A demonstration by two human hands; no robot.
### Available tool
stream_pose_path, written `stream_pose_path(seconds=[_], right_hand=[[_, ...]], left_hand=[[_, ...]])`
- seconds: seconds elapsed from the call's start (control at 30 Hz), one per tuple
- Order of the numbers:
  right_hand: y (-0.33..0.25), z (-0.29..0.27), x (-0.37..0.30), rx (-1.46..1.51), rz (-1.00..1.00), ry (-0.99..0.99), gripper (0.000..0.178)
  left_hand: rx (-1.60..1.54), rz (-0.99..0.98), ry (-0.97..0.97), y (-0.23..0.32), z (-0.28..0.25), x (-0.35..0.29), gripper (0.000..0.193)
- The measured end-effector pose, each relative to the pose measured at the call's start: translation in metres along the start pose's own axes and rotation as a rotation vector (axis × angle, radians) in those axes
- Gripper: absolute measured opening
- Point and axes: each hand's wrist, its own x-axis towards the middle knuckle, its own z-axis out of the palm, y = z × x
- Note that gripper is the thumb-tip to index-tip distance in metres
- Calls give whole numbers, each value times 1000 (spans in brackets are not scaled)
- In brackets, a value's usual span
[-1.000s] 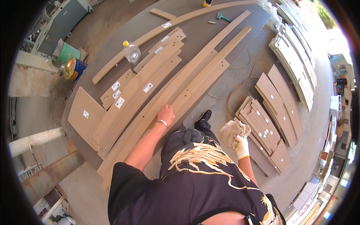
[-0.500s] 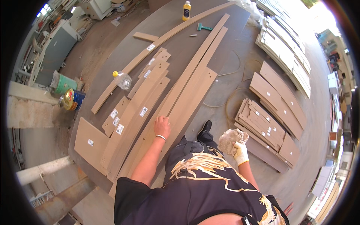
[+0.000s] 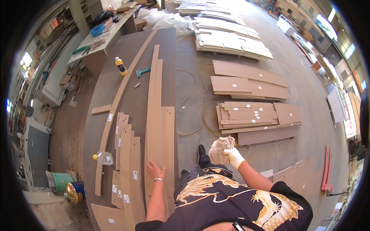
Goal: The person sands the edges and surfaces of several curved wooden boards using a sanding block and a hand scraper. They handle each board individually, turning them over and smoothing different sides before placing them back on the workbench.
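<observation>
My bare left hand [image 3: 156, 170] lies on a long brown board [image 3: 154, 127], fingers spread and holding nothing. A wider brown board [image 3: 168, 134] with small holes lies close along its right side. My right hand [image 3: 234, 157], in a pale work glove, is closed on a crumpled beige cloth [image 3: 221, 150], held out to the right above the floor. Left of my left hand is a group of labelled brown panels [image 3: 126, 165]. A long narrow curved strip [image 3: 129, 79] lies farther left, with a clear bottle with a yellow cap [image 3: 103, 158] on its near part.
On the dark table [image 3: 133, 102] are a yellow bottle [image 3: 120, 66], a green-handled scraper-like tool [image 3: 143, 72] and a small white stick [image 3: 137, 85]. Stacked brown panels [image 3: 248, 115] and white panels [image 3: 231, 38] lie on the floor at right. A hose [image 3: 195, 82] curls between. Red forks [image 3: 327, 169] stand far right.
My view has swung to the right, so the table appears more upright. My left hand's fingers have spread flat on the board. The cloth stays in my right hand.
</observation>
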Motion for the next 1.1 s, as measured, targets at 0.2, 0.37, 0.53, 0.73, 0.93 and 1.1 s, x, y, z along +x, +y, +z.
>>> stream_pose_path(seconds=[0.2, 0.37, 0.53, 0.73, 0.93, 1.1], right_hand=[[-9, 10, -9, 176, 14, -36, 54], [-44, 37, -20, 349, 2, -110, 56], [-81, 59, -2, 431, 54, -323, 52], [-141, 112, 43, 378, -158, -361, 57], [-240, 117, 89, 260, -362, -576, 77], [-283, 120, 140, 357, -123, -732, 83]], left_hand=[[-13, -4, -58, -24, 0, -70, 125], [39, -143, -145, -37, -14, -119, 134], [252, -275, -123, -29, -16, -111, 134], [123, -340, -85, 5, -16, -60, 133], [217, -510, -216, 38, -37, -25, 133], [313, -618, -279, 64, -40, -7, 141]])
